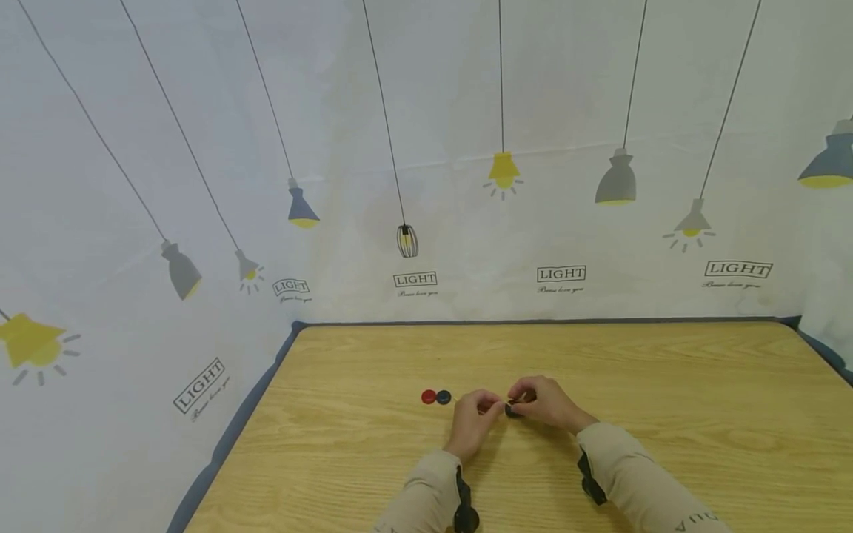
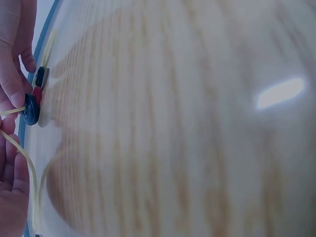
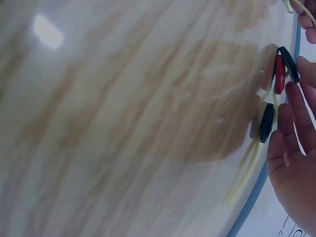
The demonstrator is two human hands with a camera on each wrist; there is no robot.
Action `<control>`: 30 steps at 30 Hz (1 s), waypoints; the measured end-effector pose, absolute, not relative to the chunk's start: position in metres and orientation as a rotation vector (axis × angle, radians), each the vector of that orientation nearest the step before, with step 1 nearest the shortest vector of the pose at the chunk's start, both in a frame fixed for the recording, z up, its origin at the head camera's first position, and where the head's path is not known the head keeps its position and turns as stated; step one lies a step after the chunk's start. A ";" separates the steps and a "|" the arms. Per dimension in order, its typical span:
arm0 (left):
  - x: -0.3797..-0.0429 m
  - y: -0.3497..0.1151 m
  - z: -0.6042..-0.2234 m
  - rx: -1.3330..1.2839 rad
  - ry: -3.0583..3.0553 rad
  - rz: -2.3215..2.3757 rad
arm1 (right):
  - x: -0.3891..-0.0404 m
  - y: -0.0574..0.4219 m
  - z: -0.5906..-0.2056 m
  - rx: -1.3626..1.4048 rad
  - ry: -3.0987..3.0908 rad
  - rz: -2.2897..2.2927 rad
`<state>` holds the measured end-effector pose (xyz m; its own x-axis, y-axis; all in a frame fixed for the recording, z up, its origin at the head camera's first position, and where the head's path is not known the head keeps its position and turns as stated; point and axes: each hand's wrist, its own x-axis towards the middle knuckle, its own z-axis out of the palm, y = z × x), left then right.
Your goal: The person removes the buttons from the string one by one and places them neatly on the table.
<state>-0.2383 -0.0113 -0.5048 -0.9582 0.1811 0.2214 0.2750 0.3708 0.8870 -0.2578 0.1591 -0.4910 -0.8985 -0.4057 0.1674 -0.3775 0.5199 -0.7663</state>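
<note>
A large dark round button (image 1: 511,409), threaded on a yellow cord (image 2: 33,170), is pinched between my right hand's (image 1: 548,404) thumb and fingers just over the table. My left hand (image 1: 472,423) pinches the cord right beside it, fingertips close to the other hand's. In the right wrist view a red button (image 3: 280,74) lies against the held one, and another dark button (image 3: 266,123) sits nearer, with two strands of cord trailing from it. The left wrist view shows the cord coming out at the held button's face and looping down past my left hand.
On the wooden table (image 1: 346,459), left of my hands, lie a red button (image 1: 429,397) and a dark button (image 1: 443,397), side by side. White cloth walls (image 1: 460,215) printed with lamps stand along the table's back and sides. Both wrists carry black camera straps.
</note>
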 end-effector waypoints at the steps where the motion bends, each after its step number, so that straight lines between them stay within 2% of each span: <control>1: -0.238 -0.011 -0.505 -0.419 -2.524 -1.658 | -0.258 0.159 -0.491 -0.698 2.714 -1.335; 30: -0.240 -0.017 -0.513 -0.344 -2.477 -1.765 | -0.262 0.156 -0.496 -0.804 2.741 -1.121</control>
